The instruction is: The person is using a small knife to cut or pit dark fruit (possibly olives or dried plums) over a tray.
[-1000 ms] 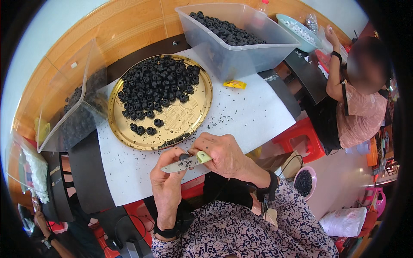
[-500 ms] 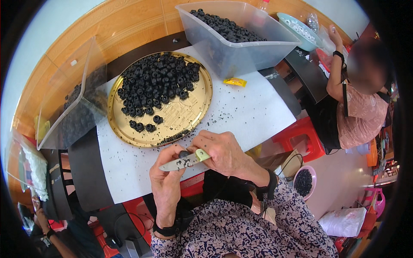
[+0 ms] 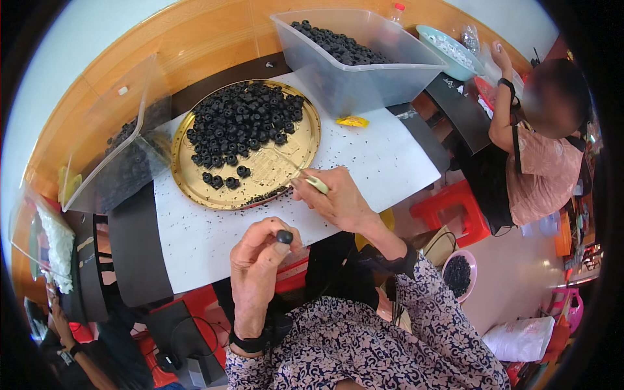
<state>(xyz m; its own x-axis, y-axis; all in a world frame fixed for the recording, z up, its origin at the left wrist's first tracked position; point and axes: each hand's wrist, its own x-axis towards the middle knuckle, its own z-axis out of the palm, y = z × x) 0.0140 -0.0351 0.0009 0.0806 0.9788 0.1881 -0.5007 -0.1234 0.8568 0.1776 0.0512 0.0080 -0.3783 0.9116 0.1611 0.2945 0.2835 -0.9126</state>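
My left hand (image 3: pixel 259 257) pinches a small rounded black part (image 3: pixel 284 236) between thumb and fingers, just in front of the table's near edge. My right hand (image 3: pixel 338 200) is closed round the pale green handle of a knife (image 3: pixel 316 184). Its blade, seen nearly edge-on, points up and left over the rim of a round gold tray (image 3: pixel 311 140). Heaped on the tray are many small black ring-like parts (image 3: pixel 244 120). A few more (image 3: pixel 220 182) lie apart at its near side, and dark trimmings (image 3: pixel 263 197) are strewn along the near rim.
A clear tub (image 3: pixel 364 81) of black parts stands behind the tray, another (image 3: pixel 123 162) to the left. A yellow wrapper (image 3: pixel 352 121) lies on the white sheet (image 3: pixel 390 162). At right sits a co-worker (image 3: pixel 539 156) near a red stool (image 3: pixel 455 208); a pink basin (image 3: pixel 459 276) rests on the floor.
My right hand has drawn the knife away from the black part, up and right toward the tray. My left hand keeps hold of the part, now turned more upright.
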